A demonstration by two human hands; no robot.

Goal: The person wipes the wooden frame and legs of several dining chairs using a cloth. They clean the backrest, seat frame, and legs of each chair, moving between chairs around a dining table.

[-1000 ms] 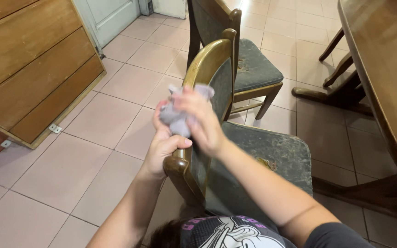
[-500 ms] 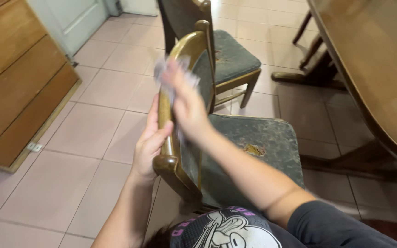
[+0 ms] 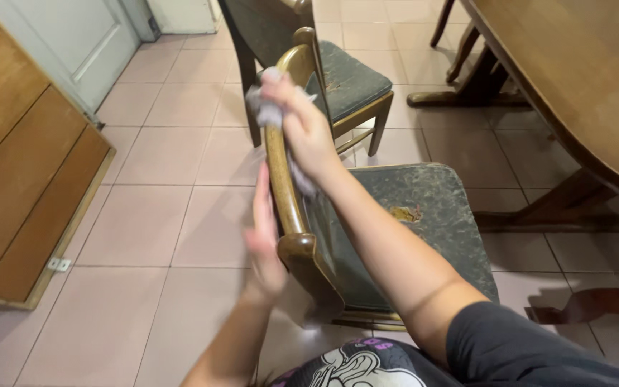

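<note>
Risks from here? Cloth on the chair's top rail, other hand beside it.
1. The left hand lies flat against the chair back without a grip, so the chair may tilt or slide on the tile floor under a hard rub.
2. The right hand holds the cloth bunched at the rail's curved end; it may slip off toward the second chair.
3. The seat has a torn spot that could snag the cloth.

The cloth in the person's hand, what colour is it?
The cloth is pale grey, seen best in the head view.
</note>
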